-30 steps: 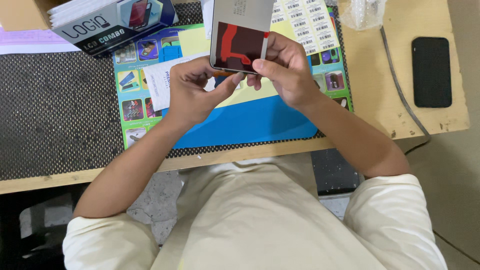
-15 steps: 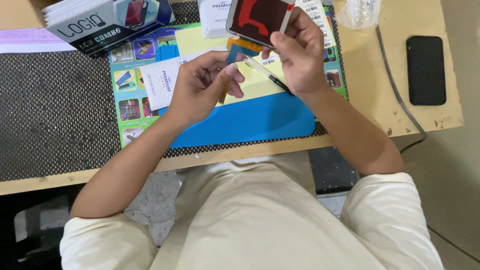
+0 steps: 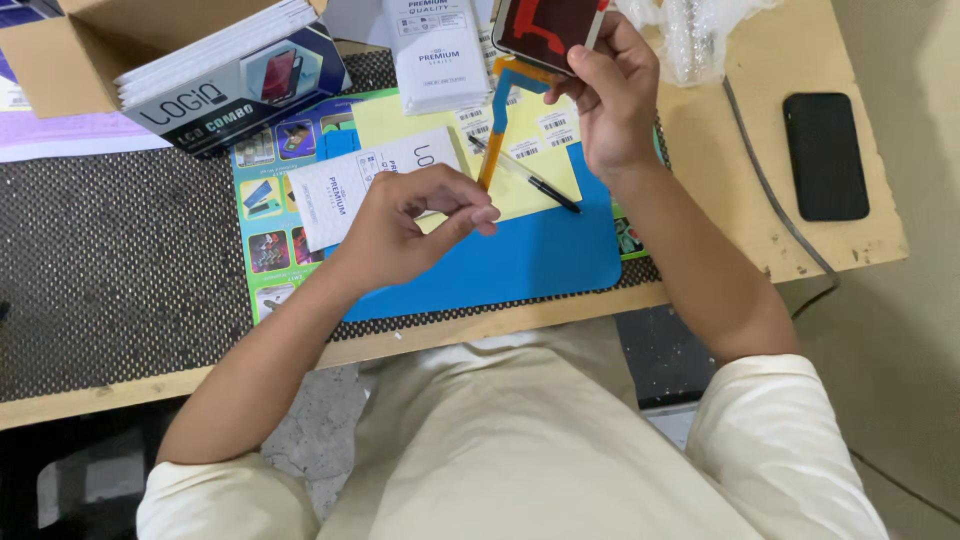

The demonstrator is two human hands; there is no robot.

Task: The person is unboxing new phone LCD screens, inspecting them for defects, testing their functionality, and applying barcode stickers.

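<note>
Red-screened phone panel (image 3: 548, 27) lifted higher, clamped in right hand (image 3: 610, 100), left hand (image 3: 415, 225) withdrawn, fingers pinched empty.

My wooden desk (image 3: 800, 250) fills the upper part of the frame, its front edge running from lower left to mid right. A dark woven mat (image 3: 120, 260) covers most of its left and centre. On that mat lies a colourful printed sheet (image 3: 262, 215), and over it a blue work pad (image 3: 530, 255) — centre of the frame — with a yellow sheet (image 3: 545, 150) above it. A black pen (image 3: 530, 180) rests across the yellow sheet. A white packet (image 3: 340, 190) lies left of it, another white packet (image 3: 437, 55) at top centre. A cardboard box (image 3: 60, 50) holding stacked product boxes (image 3: 235, 75) sits upper left. A black phone (image 3: 825, 155) lies on bare wood at right, beside a grey cable (image 3: 770, 200); crumpled clear plastic (image 3: 690, 35) sits at top right.
</note>
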